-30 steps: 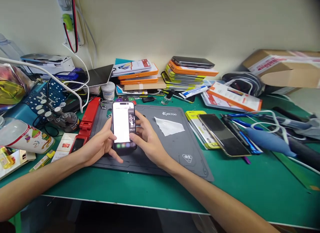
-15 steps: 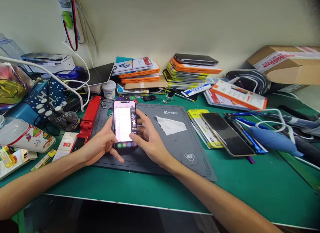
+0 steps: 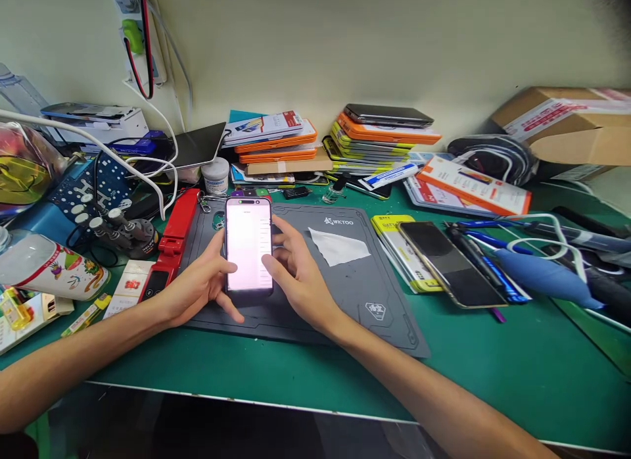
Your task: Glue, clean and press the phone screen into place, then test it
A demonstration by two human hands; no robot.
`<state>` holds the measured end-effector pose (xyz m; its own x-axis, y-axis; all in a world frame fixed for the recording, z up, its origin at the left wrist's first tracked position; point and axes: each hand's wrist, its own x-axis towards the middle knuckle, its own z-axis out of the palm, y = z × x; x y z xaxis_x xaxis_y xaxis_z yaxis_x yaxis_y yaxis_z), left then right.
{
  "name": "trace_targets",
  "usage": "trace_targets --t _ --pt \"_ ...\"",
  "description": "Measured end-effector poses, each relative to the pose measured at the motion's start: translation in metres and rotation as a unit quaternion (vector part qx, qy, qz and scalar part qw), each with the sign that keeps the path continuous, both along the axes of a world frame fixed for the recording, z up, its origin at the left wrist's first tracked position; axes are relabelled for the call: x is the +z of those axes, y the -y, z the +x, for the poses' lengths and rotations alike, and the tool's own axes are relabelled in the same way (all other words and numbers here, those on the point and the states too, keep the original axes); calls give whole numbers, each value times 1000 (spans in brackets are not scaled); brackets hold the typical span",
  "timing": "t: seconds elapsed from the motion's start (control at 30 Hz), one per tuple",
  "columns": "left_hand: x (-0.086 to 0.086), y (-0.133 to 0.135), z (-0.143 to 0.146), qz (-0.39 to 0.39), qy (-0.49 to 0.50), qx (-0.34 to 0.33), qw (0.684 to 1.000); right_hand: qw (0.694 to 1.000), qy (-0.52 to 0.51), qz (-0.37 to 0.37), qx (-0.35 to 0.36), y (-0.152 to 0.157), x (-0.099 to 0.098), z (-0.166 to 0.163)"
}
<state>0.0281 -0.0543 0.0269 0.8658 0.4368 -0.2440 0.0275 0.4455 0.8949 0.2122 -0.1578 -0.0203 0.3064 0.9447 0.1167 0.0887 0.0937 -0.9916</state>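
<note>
A smartphone (image 3: 249, 242) with a lit, mostly white screen is held upright above a dark grey work mat (image 3: 340, 314). Its left edge rests in my left hand (image 3: 202, 278), the thumb over the screen's lower left and one finger stretched out below. My right hand (image 3: 300, 268) grips the right edge, its thumb at the edge of the screen and its fingers partly hidden behind the phone. A white cloth (image 3: 339, 247) lies on the mat, right of my right hand.
Right of the mat lie a dark phone (image 3: 451, 265), yellow battery packs (image 3: 409, 252) and pens. Stacked orange and yellow boxes (image 3: 377, 143) stand against the wall. At left are a red folding tool (image 3: 175, 242), a patterned cup (image 3: 64, 268) and screwdrivers (image 3: 123, 229).
The phone's screen has changed from a shrunken page beside a dark panel to a full white page. My right thumb has shifted slightly right, towards the phone's edge.
</note>
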Motion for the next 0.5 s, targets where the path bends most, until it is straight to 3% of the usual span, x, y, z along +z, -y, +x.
trace_targets --t 0.23,0.5 --pt "-2 1 0 3 4 -13 1000 996 80 -10 -31 2 4 0" --pt "1 1 2 3 -21 -4 1000 995 90 -20 -33 2 0 1"
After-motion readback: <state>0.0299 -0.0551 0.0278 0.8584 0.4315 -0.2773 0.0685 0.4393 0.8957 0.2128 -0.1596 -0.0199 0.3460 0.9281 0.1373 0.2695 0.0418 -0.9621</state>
